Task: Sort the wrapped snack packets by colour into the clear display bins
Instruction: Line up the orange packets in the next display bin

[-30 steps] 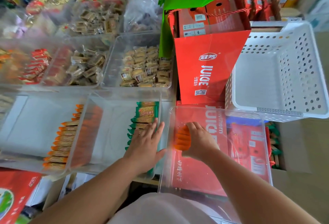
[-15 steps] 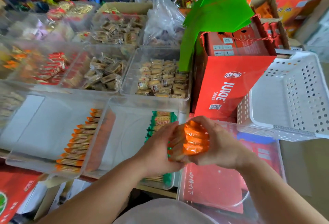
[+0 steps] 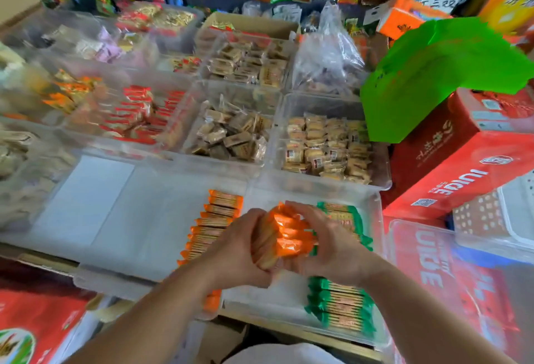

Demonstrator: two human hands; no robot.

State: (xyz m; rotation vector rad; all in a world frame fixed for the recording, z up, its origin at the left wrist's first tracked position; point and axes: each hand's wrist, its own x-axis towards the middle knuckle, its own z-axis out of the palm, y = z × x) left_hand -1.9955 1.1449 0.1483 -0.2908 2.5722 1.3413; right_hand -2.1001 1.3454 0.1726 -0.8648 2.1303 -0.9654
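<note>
Orange packets point(image 3: 286, 238) clasped above two clear bins.
Left bin point(image 3: 138, 219) holds an orange row point(image 3: 215, 219); right bin point(image 3: 265, 303) holds a green row point(image 3: 341, 308). Left hand point(image 3: 235, 251) and right hand point(image 3: 332, 248) grip the packets from opposite sides, fingers curled.

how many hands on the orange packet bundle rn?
2. The left hand grips the left side of the bundle of orange-wrapped snack packets; the right hand grips its right side and top. No other hand in view.

I see an orange bunch point(image 3: 287, 238) of packets held over the right bin point(image 3: 318, 189). Orange packets point(image 3: 215, 219) stand in a row along the left bin's point(image 3: 130, 219) right wall. Green packets point(image 3: 342, 310) line the right bin's right wall.
</note>
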